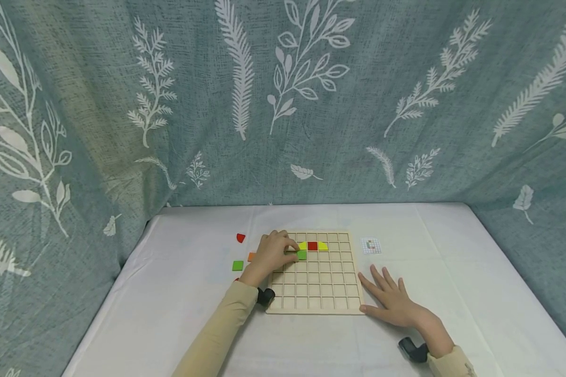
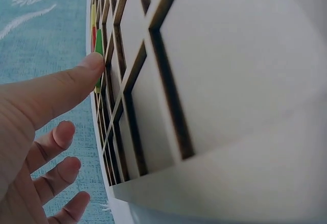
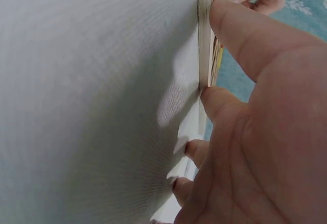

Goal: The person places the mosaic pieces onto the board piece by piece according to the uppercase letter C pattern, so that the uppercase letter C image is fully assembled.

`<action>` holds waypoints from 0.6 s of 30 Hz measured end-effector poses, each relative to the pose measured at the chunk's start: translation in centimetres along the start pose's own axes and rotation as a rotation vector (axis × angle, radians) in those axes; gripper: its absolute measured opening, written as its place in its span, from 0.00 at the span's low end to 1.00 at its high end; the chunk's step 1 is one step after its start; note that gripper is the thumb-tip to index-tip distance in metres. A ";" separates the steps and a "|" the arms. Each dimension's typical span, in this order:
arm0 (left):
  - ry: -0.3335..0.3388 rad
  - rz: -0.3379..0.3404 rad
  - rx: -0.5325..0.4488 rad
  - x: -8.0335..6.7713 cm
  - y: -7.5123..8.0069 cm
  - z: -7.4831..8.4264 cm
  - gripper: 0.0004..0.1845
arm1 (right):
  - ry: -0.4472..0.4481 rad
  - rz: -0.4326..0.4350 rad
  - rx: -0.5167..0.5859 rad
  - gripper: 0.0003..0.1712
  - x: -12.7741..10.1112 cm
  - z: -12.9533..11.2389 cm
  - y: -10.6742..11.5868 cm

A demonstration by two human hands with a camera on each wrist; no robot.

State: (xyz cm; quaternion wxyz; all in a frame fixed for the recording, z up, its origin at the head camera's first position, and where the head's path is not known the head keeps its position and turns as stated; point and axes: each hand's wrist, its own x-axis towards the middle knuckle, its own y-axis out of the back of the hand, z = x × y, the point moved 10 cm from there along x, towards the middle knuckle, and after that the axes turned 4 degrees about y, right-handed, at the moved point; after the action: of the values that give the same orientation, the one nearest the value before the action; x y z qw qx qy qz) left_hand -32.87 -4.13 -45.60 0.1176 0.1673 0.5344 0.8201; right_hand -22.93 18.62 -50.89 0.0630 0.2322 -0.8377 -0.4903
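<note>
My left hand (image 1: 274,252) reaches over the upper left of a wooden grid board (image 1: 327,290). Thumb and forefinger pinch a green square tile (image 1: 302,255), low in a cell of the second row; in the left wrist view the thumb tip presses against the green tile (image 2: 99,40), while the forefinger is hidden. Just beyond it, a red square tile (image 1: 313,246) sits between two yellow rounded-corner tiles, the right one (image 1: 323,246) fully visible. My right hand (image 1: 393,302) lies with fingers spread, thumb and forefinger touching the board's right edge (image 3: 204,40).
Left of the board lie a red quarter-round tile (image 1: 241,238), a green square (image 1: 238,266) and an orange tile (image 1: 251,257) partly covered by the left hand. A small printed pattern card (image 1: 371,245) rests right of the board. A patterned curtain (image 1: 311,173) hangs behind the white table.
</note>
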 end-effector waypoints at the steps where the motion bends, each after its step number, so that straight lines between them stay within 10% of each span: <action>1: 0.001 -0.001 -0.001 0.0 0.0 0.0 0.12 | -0.001 0.001 -0.002 0.43 0.0 0.0 0.0; 18: 0.024 0.027 0.003 -0.4 0.3 -0.9 0.11 | -0.003 0.003 -0.021 0.44 0.1 0.2 -0.1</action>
State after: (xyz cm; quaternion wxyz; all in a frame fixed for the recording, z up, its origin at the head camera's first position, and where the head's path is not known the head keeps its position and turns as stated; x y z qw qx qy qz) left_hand -32.89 -5.19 -45.72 0.0997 0.1646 0.5349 0.8227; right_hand -23.09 18.66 -51.03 0.0651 0.2294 -0.8330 -0.4992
